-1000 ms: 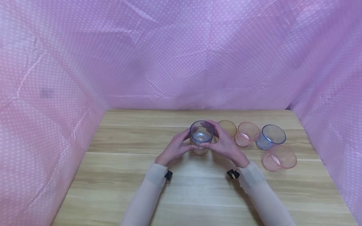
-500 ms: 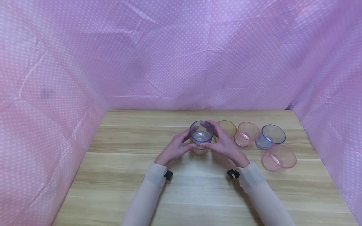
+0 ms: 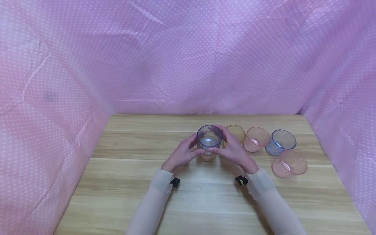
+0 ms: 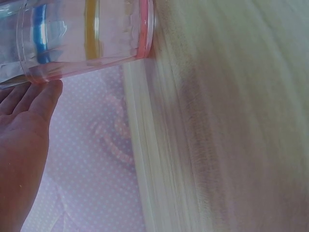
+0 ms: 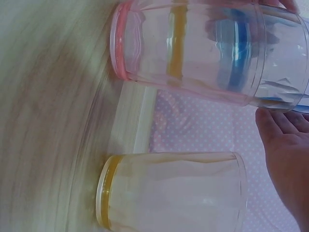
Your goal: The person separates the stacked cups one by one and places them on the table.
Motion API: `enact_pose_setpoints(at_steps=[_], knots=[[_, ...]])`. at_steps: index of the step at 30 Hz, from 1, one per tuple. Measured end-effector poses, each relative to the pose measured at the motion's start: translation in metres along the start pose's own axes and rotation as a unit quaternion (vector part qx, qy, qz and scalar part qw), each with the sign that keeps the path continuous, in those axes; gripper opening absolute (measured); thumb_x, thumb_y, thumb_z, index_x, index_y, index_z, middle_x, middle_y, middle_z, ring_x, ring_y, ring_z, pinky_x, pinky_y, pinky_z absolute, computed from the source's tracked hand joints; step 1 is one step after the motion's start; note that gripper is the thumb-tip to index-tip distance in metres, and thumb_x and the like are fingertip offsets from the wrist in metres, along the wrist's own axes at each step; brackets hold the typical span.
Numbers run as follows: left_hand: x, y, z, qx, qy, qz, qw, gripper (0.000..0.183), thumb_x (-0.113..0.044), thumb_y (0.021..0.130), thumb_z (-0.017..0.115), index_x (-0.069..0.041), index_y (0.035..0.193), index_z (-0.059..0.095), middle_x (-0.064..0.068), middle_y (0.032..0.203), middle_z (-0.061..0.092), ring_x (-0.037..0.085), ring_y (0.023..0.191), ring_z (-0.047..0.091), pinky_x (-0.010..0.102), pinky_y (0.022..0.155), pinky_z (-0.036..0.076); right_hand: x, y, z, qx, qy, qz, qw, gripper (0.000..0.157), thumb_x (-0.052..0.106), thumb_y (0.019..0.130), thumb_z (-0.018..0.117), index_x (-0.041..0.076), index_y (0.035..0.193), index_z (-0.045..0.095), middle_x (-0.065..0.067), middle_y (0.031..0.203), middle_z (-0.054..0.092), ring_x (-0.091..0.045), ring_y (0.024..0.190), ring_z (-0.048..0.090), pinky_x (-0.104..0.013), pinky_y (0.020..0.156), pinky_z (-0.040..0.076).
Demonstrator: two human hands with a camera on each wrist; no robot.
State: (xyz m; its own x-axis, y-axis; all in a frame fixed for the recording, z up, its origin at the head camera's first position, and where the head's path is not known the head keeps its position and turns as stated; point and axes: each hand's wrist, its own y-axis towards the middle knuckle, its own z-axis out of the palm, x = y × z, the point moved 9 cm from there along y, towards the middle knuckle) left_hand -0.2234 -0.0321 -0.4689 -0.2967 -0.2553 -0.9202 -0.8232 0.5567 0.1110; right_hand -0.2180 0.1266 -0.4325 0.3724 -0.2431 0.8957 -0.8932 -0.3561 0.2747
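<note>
A stack of nested clear plastic cups stands upright near the middle of the table. Its outermost cup is pink [image 4: 111, 36]; a yellow cup's band [image 5: 176, 46] shows through the wall, and a blue cup [image 3: 209, 142] sits innermost, its rim above the others. My left hand [image 3: 182, 153] holds the blue cup's upper part from the left, thumb at the front. On the opposite side my right hand [image 3: 235, 150] grips the same cup, with its thumb also in front. Both wrist views show fingers against the blue cup's side, above the pink rim.
Just right of my right hand stands a yellow cup [image 5: 193, 193], partly hidden by it in the head view. Farther right are a pink cup [image 3: 253, 146], a blue cup [image 3: 274, 148] and a nearer pink cup [image 3: 288, 166]. Pink dotted cloth [image 3: 188, 65] surrounds the wooden table [image 3: 123, 182].
</note>
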Motion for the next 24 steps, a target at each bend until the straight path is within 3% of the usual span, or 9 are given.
enact_pose_setpoints(at_steps=[9,19,24], knots=[[-0.0003,0.0,-0.0005,-0.005,0.001,-0.003,1.0,0.078,-0.027,0.097,0.076,-0.017,0.162,0.035,0.006,0.159,0.047,0.02,0.145,0.045,0.029,0.12,0.037,0.0014,-0.0013,-0.0009,-0.008,0.004,-0.001,1.0,0.087,0.008,0.081,0.09,0.007,0.152,0.04,-0.008,0.153,0.054,-0.025,0.143,0.048,-0.045,0.124,0.034],[0.0008,-0.0007,-0.0005,-0.008,0.0,-0.007,0.9999,0.077,-0.028,0.097,0.076,-0.021,0.162,0.036,0.004,0.158,0.048,0.021,0.145,0.046,0.033,0.121,0.038,0.0058,-0.0015,-0.0022,-0.016,0.007,-0.011,1.0,0.089,0.007,0.081,0.09,0.008,0.154,0.039,-0.006,0.153,0.053,-0.026,0.142,0.048,-0.051,0.124,0.033],[0.0001,0.0001,-0.0005,-0.008,-0.006,0.001,1.0,0.076,-0.024,0.097,0.076,-0.02,0.161,0.036,0.001,0.159,0.046,0.021,0.145,0.045,0.033,0.12,0.038,0.0099,-0.0015,-0.0022,-0.019,0.019,-0.017,1.0,0.089,0.005,0.08,0.089,0.009,0.154,0.039,-0.005,0.153,0.053,-0.025,0.142,0.047,-0.047,0.125,0.032]])
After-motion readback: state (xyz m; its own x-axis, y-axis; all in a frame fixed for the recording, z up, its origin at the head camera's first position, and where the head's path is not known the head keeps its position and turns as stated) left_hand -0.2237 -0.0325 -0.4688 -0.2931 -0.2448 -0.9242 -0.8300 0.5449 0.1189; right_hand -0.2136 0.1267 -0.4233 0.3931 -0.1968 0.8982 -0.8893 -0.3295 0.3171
